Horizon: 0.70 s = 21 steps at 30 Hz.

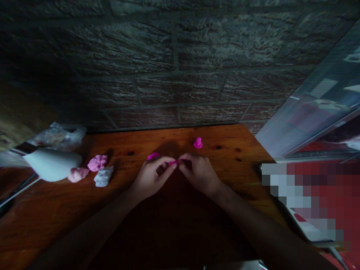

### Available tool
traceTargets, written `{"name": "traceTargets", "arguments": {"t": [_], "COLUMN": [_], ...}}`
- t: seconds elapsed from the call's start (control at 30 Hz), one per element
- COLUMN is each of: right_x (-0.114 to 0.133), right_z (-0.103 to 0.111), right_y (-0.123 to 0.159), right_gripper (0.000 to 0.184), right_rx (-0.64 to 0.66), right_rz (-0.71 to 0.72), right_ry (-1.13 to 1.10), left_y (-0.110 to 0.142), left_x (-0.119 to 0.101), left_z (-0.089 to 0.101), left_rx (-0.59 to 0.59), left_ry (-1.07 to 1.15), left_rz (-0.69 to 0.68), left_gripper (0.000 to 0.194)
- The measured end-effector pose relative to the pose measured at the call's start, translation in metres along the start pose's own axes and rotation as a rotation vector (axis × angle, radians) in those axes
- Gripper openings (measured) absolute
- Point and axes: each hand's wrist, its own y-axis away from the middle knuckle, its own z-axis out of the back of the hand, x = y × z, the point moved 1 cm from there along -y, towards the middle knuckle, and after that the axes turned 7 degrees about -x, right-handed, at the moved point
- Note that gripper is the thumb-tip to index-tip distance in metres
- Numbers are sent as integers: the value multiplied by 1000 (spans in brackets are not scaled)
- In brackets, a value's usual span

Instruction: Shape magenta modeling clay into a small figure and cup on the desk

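Head camera view, dim, with clock directions taken from where the two hands meet above the table [233, 140]: the left hand [152, 176] comes in from eight o'clock, thumb and forefinger clamped on a small magenta piece [173, 163] at the clock's centre, mostly covered by the fingers. From four o'clock the right hand [200, 172] bends inward, its fingertips bunched at the piece's end; whether they grip it I cannot tell. Both forearms fade into shadow. Towards ten o'clock a second magenta piece [153, 155] is partly hidden behind the left hand. A magenta lump [198, 143] sits between one and two o'clock. At nine, a white object [53, 165] has an unclear outline.
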Motion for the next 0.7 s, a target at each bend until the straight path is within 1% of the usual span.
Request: {"name": "traceTargets", "arguments": {"t": [0.13,0.2,0.3,0.4,0.5,0.57,0.7], "right_x": [-10,-14,-14,-12,-12,-13,-13], "right_z": [4,5,3,1,-1,-3,-7], "right_y": [-3,-3,-2,0,1,2,5], "right_gripper": [16,16,21,24,20,15,13], "right_rx": [-108,-95,-42,-21,37,79,127], "right_rz": [-63,-105,-107,-72,-82,-97,-99], "right_ry": [-71,-123,-225,-287,-375,-451,-549], "left_y": [0,0,0,0,-2,-3,-2], "left_x": [-4,-3,2,6,10,14,22], "left_z": [2,3,3,2,2,3,4], "left_rx": [35,22,-47,-7,32,26,13], "left_ry": [202,210,65,-156,-285,-332,-414], "left_rz": [86,89,-8,-158,-297,-332,-327], "left_gripper": [21,21,15,11,14,17,19]}}
